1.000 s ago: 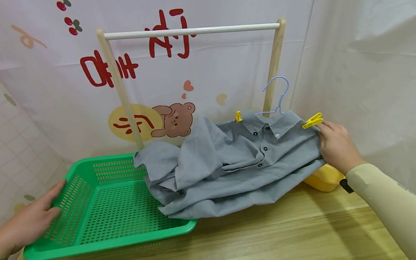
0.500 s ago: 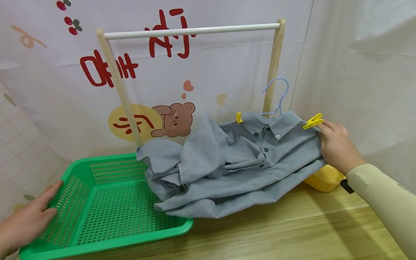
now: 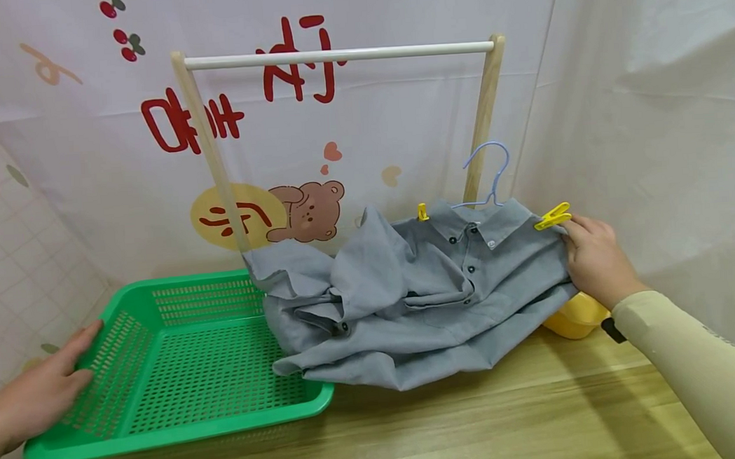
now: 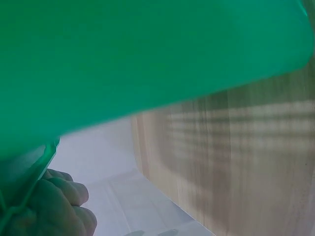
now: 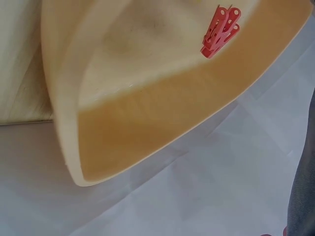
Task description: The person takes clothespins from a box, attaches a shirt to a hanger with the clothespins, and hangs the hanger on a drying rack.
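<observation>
My left hand (image 3: 43, 397) grips the left rim of a green perforated plastic basket (image 3: 184, 435). In the left wrist view its curled fingers (image 4: 74, 191) show beside the basket's blurred green wall (image 4: 147, 59). A grey-blue button-up shirt (image 3: 436, 316) lies bunched at the centre, its left end over the basket's right side. From its collar rises the hook of a light blue hanger (image 3: 497, 176). Two yellow clothespins, one at the left shoulder (image 3: 422, 212) and one at the right shoulder (image 3: 553, 216), are on the shirt. My right hand (image 3: 599, 257) holds the shirt's right shoulder, fingertips partly hidden.
Behind the shirt stands a rack with wooden posts and a white crossbar (image 3: 338, 55). A yellow container (image 3: 573, 316) sits under my right hand, with red clothespins (image 5: 220, 32) inside. The wooden tabletop (image 3: 480, 419) spans the front.
My left hand has drawn the basket leftward, partly out from under the shirt. The shirt's left folds have shifted slightly right, and the hanger hook has sunk a little. My right hand stays put.
</observation>
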A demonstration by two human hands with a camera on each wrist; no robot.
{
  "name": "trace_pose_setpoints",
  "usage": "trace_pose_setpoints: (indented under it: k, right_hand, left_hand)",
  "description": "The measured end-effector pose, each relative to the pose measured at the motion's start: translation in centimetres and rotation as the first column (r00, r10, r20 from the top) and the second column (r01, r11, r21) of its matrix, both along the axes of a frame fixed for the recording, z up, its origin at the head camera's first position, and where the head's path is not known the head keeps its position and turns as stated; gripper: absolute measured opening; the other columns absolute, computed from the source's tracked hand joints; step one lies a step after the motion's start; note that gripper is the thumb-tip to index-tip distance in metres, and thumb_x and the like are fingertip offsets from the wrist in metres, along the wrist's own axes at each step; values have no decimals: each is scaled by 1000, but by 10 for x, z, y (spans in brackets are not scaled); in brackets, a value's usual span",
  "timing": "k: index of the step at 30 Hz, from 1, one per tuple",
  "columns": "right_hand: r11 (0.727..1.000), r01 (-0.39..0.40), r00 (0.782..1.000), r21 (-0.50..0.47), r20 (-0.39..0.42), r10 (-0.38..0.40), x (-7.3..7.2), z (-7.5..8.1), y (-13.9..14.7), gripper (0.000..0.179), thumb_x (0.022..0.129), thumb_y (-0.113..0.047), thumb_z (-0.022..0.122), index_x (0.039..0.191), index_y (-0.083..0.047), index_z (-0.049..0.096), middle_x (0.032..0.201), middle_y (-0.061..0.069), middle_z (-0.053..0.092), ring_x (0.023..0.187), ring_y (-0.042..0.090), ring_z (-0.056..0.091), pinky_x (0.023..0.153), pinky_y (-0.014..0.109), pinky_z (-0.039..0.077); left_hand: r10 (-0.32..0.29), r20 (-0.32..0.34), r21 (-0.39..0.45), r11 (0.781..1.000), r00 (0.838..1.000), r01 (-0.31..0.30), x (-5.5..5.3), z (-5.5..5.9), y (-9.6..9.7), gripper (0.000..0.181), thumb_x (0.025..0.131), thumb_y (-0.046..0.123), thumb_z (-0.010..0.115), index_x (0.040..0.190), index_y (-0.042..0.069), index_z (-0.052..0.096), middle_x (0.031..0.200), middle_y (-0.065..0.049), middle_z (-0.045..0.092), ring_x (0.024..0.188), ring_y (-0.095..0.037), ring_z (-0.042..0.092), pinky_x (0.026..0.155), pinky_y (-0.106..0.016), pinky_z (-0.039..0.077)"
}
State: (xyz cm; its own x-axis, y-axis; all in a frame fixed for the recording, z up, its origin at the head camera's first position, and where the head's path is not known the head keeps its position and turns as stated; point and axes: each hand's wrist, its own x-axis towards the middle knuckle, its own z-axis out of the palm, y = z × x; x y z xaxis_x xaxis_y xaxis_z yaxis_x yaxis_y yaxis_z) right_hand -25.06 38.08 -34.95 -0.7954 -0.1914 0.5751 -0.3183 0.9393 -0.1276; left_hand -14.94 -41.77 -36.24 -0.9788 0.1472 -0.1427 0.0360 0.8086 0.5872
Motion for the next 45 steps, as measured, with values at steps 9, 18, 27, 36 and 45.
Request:
trace_pose_setpoints:
  k: [9, 18, 27, 36, 45]
  right_hand:
    - [1000, -3, 1000, 7, -9, 4, 1, -2, 2, 29, 105, 6, 45, 126, 16, 61, 131, 44, 57, 126, 58, 50, 112, 70, 31]
    - [1000, -11, 998, 14, -65, 12, 0, -4, 4, 25, 103, 8, 46, 121, 15, 62, 125, 42, 59, 122, 57, 53, 109, 69, 33]
    - [1000, -9, 997, 13, -71, 10, 0, -5, 5, 25, 102, 8, 49, 122, 15, 62, 126, 43, 59, 123, 57, 52, 109, 70, 33]
    - [1000, -5, 999, 5, -54, 5, 1, -4, 4, 26, 103, 8, 49, 123, 15, 62, 128, 43, 59, 125, 57, 52, 111, 69, 32]
    - [1000, 2, 999, 16, -53, -1, 0, -5, 4, 24, 103, 8, 49, 121, 16, 62, 128, 42, 58, 124, 57, 52, 110, 70, 33]
  left_hand:
    - [-2, 6, 6, 1000, 1000, 2, 2, -1, -2, 64, 113, 7, 18, 161, 0, -23, 158, -45, -26, 143, -70, -20, 112, -84, -5]
    - [-18, -28, -6, 1000, 999, 18, 3, -3, -8, 65, 110, 2, 19, 161, -3, -22, 156, -47, -24, 142, -71, -21, 113, -80, -15]
    - [-1, 4, -16, 1000, 1000, 1, 1, -10, -19, 67, 110, 4, 20, 160, -3, -24, 153, -50, -27, 139, -71, -25, 110, -82, -15]
    - [6, 15, -27, 1000, 1000, -6, 2, -11, -21, 67, 109, 2, 21, 159, -6, -23, 150, -52, -29, 138, -72, -27, 108, -83, -15]
    - [23, 18, -52, 998, 1000, -22, 8, -7, -19, 66, 112, 8, 23, 158, -10, -21, 150, -52, -28, 138, -72, -26, 109, -85, -11]
